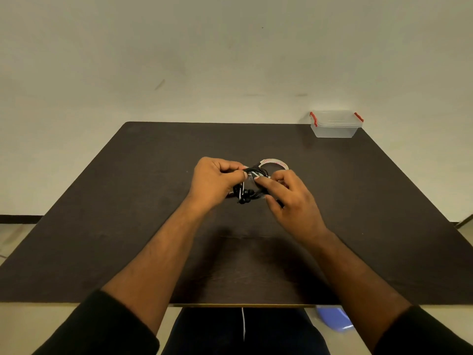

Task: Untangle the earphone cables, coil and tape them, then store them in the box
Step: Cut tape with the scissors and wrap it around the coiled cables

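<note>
Both my forearms bare from wrist to just short of elbow. My left hand (217, 181) and my right hand (289, 198) ungloved; no rings, watch or bands visible. Black sleeves, left sleeve (102, 326) and right sleeve (432, 331), pushed up, bunched in soft folds at cuff; fabric plain, no print or logo seen. Fingernails short where visible. Dark trousers (230, 331), navy-black, below table edge. Thin white cord (243, 324) hanging down middle of lap.
</note>
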